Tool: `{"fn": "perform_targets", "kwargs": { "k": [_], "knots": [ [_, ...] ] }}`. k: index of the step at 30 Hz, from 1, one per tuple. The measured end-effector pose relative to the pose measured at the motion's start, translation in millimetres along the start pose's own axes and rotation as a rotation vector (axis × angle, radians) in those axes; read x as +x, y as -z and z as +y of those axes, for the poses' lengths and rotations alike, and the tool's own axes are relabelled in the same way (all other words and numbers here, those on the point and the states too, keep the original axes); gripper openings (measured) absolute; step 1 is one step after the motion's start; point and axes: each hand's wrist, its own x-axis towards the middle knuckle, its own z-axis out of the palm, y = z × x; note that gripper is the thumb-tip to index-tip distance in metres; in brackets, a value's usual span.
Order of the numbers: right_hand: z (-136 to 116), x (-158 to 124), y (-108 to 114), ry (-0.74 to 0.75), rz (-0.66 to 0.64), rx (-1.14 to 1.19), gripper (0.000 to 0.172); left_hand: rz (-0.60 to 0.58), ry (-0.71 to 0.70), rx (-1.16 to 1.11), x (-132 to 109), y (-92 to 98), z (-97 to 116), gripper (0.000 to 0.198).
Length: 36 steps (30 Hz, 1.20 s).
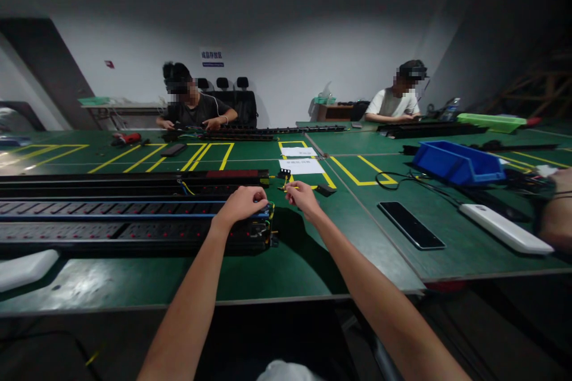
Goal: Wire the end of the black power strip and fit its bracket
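Observation:
Several long black power strips (156, 231) with red-marked sockets lie side by side on the green table, reaching in from the left. My left hand (243, 205) rests on the right end of the blue-edged strip (179, 209), its fingers curled round that end. Yellow-green wires (271, 209) show at the open end beside its fingertips. Just right of the strips, my right hand (302, 199) is closed in a pinch. What sits between its fingertips is too small to make out. A small black part with holes (285, 173) lies just beyond those fingertips.
White paper labels (301, 166) and a small black piece (326, 190) lie past my right hand. Rightward are a phone (411, 225), a white power bank (504, 229), cables and a blue bin (458, 164). Two people work opposite; another person's arm (556, 208) enters at right.

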Motion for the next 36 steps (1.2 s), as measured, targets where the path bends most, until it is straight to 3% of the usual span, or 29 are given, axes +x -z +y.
{"fn": "perform_targets", "kwargs": {
  "k": [7,18,21,27,31,36],
  "knots": [
    [10.2,2.1,0.8,0.089,-0.123,-0.257,0.012,-0.084,0.013,0.1,-1.0,-4.1,4.4,0.023],
    [10.4,0.2,3.9,0.114,-0.187,-0.444,0.017,-0.061,0.021,0.139,1.4,-7.4,4.5,0.026],
    [8.7,-0.4,5.6,0.103,-0.278,-0.512,0.017,-0.055,0.031,0.185,1.3,-7.3,6.5,0.027],
    [4.8,-2.6,11.4,0.109,-0.65,-0.517,0.016,-0.065,0.037,0.276,-0.3,-6.9,12.6,0.026],
    [5.9,-5.0,9.7,0.171,-0.695,-0.508,0.028,-0.066,0.035,0.303,-0.2,-7.7,13.5,0.025],
    [10.4,-3.5,5.3,0.137,-0.686,-0.435,0.039,-0.083,0.04,0.271,0.7,-7.9,12.5,0.027]
  ]
}}
